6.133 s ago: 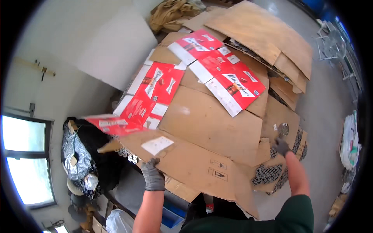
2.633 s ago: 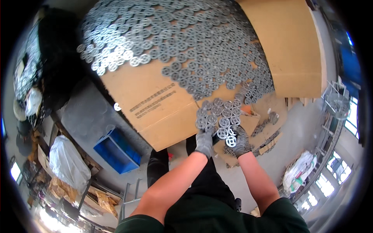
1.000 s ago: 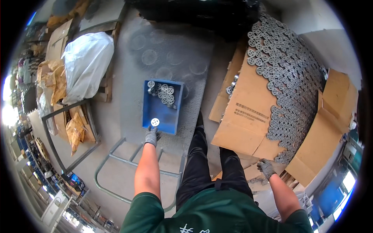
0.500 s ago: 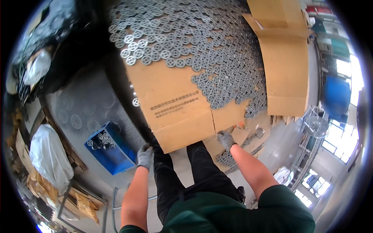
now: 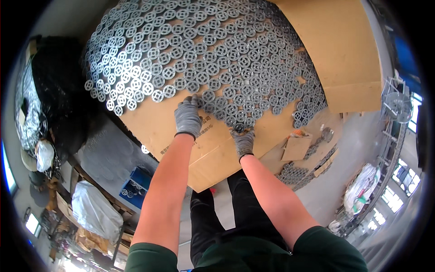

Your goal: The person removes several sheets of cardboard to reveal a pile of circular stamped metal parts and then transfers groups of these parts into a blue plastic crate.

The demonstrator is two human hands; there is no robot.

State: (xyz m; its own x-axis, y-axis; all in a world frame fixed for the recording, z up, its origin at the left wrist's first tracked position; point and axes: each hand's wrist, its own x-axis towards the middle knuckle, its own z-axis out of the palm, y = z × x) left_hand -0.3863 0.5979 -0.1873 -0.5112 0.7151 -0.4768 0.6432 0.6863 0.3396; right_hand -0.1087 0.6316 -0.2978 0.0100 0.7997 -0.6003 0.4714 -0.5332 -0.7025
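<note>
While the person leans over the cardboard sheet (image 5: pixel 154 129), both gloved hands work the near edge of the field of metal discs (image 5: pixel 204 59). The left hand (image 5: pixel 187 117) lies flat, fingers spread on the discs just ahead; the right hand (image 5: pixel 244 140) pinches one disc (image 5: pixel 239 128). Discs stretch away beyond both hands: too many to count. Two hands, one blue bin (image 5: pixel 136 187).

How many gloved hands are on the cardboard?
2: the left hand rests at the discs' edge; the right hand lies just below them on the cardboard.
</note>
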